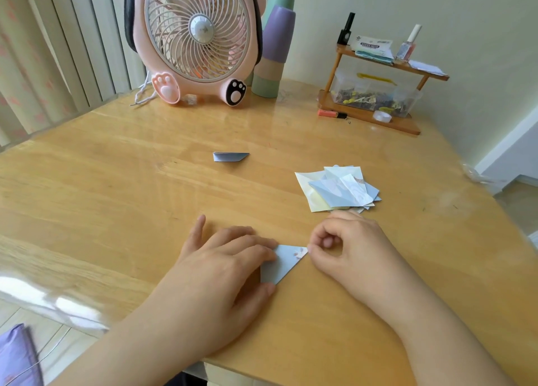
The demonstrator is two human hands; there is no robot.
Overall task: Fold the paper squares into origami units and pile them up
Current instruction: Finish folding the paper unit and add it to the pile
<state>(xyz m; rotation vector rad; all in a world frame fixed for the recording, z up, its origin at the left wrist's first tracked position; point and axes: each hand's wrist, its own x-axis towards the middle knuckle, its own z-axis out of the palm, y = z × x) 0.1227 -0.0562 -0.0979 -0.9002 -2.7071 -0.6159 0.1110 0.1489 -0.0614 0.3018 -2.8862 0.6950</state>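
A light blue paper [283, 265], folded into a triangle, lies on the wooden table [116, 187] near the front edge. My left hand [224, 266] lies flat over its left part, fingers straight and pressing it down. My right hand [346, 247] has its fingers curled, and its thumb and forefinger pinch the paper's right corner. A finished blue folded unit [230, 156] lies alone further back at the table's middle. A loose pile of pale blue, white and yellow paper squares [337, 189] sits to the right, just beyond my right hand.
A pink fan [198, 36] stands at the back, with stacked pastel cups [273, 51] beside it. A small wooden shelf [378, 94] with bottles and a clear box is at the back right. The table's front edge runs close below my forearms.
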